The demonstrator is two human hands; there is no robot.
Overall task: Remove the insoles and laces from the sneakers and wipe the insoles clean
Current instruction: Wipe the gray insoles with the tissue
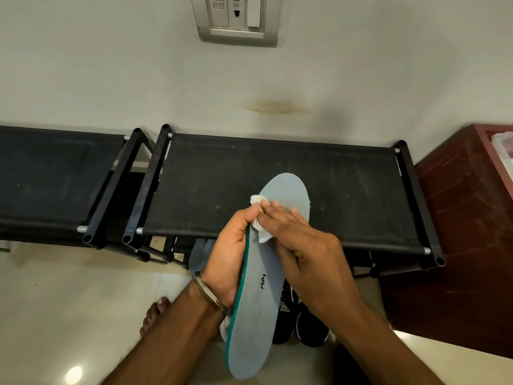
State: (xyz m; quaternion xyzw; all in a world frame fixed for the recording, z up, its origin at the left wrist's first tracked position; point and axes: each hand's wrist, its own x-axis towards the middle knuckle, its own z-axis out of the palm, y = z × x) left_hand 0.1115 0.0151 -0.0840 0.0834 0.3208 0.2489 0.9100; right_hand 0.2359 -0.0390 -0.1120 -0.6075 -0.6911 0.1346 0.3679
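A long grey-blue insole point(258, 295) with a green edge is held up lengthwise in front of me. My left hand point(229, 254) grips its left edge near the middle, thumb on top. With flat fingers my right hand point(302, 245) presses a small white wipe point(259, 218) against the upper part of the insole. Below the hands, black sneakers point(302, 326) stand on the floor, mostly hidden by my right arm. A second grey insole point(200, 254) shows partly behind my left hand.
A black fabric shoe rack point(277, 176) stands against the wall, with another black rack point(55, 176) to its left. A dark red cabinet point(460, 232) is at the right. My bare foot point(152, 315) rests on the pale tiled floor.
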